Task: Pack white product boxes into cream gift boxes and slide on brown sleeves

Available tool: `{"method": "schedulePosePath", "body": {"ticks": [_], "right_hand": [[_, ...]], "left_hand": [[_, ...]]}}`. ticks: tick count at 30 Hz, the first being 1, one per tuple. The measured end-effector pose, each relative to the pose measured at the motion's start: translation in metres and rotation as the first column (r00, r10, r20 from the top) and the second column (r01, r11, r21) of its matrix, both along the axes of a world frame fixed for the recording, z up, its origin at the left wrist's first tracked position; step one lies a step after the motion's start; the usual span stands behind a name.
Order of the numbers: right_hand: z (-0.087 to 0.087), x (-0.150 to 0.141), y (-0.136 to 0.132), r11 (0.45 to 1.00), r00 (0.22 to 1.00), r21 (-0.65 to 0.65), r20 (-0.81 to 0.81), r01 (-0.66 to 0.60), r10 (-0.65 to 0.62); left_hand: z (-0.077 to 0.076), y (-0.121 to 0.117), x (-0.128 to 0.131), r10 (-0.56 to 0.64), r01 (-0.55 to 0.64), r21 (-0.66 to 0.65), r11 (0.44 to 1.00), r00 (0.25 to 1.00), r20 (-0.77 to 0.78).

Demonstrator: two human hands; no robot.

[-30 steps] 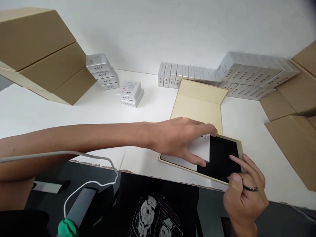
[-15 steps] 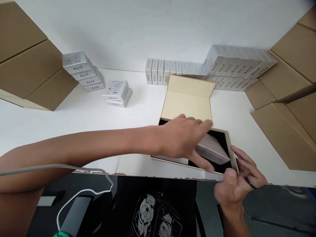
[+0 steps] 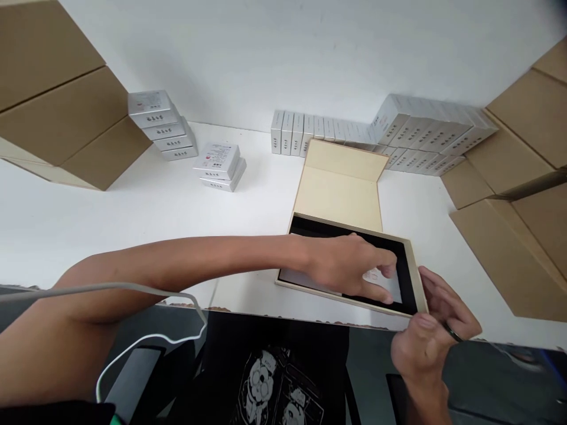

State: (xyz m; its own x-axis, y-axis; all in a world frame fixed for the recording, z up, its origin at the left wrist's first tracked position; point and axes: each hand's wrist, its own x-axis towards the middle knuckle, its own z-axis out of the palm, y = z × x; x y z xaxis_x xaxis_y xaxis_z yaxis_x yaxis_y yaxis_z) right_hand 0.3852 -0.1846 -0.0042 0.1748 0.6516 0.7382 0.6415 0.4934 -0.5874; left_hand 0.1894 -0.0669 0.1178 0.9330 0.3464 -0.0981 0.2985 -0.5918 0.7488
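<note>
Your left hand (image 3: 349, 268) reaches across from the left and lies palm down inside the open gift box (image 3: 411, 277), its fingers spread a little and pressing flat on a small silver-white box (image 3: 384, 283) that sits in the right part of the black-lined tray; the hand clamps on nothing, it only rests on top. A second pale box (image 3: 301, 277) lies in the left part of the same tray, partly hidden under your wrist. Your right hand (image 3: 432, 330) is at the near right corner of the gift box, fingers curled loosely with the thumb touching the tan rim, a dark ring on one finger; whether it truly grips the corner you cannot tell. The box lid (image 3: 341, 180) stands open behind the tray, leaning back toward the wall. The gift box sits at the near edge of the white table (image 3: 133, 206), right in front of you. Further back, a row of silver boxes (image 3: 310, 127) stands on edge along the wall and runs into a leaning pile (image 3: 429, 133) on the right. Two short stacks (image 3: 163, 124) (image 3: 219, 165) stand to the left, and brown cartons (image 3: 57, 94) (image 3: 518, 195) flank both sides
</note>
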Motion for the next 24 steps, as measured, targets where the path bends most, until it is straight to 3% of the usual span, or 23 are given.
{"method": "schedulePosePath", "body": {"ticks": [4,6,7,8,10,11,12,14,16,18,21,24], "right_hand": [[-0.002,0.002,0.001,1.0,1.0,0.027,0.01,0.01,-0.01],[-0.003,0.003,0.002,0.999,1.0,0.033,0.01,0.005,-0.006],[-0.003,0.005,0.002,0.999,1.0,0.036,0.013,-0.001,0.0],[-0.004,0.006,0.002,0.999,1.0,0.039,0.022,-0.01,0.009],[-0.004,0.008,0.003,0.999,0.998,0.046,0.056,-0.024,0.021],[-0.004,0.009,0.003,0.999,0.997,0.048,0.073,-0.024,0.02],[-0.004,0.009,0.003,0.999,0.996,0.049,0.083,-0.019,0.015],[-0.004,0.01,0.003,0.999,0.996,0.045,0.092,-0.009,0.004],[-0.004,0.009,0.003,0.999,0.996,0.04,0.093,0.0,-0.004],[-0.004,0.008,0.004,0.999,0.995,0.042,0.099,0.008,-0.012],[-0.004,0.007,0.005,0.998,0.994,0.066,0.109,0.015,-0.023],[-0.004,0.006,0.004,0.998,0.993,0.059,0.117,0.018,-0.025]], "left_hand": [[0.0,-0.001,-0.017,0.212,-0.22,0.002,0.976,0.941,0.264],[-0.004,0.004,-0.038,0.351,-0.425,0.104,0.899,0.842,0.41],[-0.007,0.01,-0.054,0.418,-0.555,0.191,0.809,0.773,0.476],[-0.012,0.017,-0.071,0.48,-0.683,0.281,0.674,0.695,0.535],[-0.026,0.035,-0.114,0.582,-0.843,0.421,0.334,0.536,0.611],[-0.035,0.045,-0.136,0.632,-0.872,0.45,0.195,0.462,0.622],[-0.043,0.052,-0.158,0.677,-0.888,0.453,0.076,0.38,0.631],[-0.058,0.062,-0.196,0.771,-0.899,0.433,-0.065,0.23,0.594],[-0.069,0.062,-0.22,0.845,-0.911,0.394,-0.123,0.113,0.523],[-0.073,0.057,-0.229,0.898,-0.921,0.367,-0.131,0.046,0.437],[-0.072,0.052,-0.225,0.952,-0.936,0.344,-0.08,0.031,0.305],[-0.069,0.057,-0.215,0.972,-0.942,0.321,-0.098,-0.02,0.236]]}}
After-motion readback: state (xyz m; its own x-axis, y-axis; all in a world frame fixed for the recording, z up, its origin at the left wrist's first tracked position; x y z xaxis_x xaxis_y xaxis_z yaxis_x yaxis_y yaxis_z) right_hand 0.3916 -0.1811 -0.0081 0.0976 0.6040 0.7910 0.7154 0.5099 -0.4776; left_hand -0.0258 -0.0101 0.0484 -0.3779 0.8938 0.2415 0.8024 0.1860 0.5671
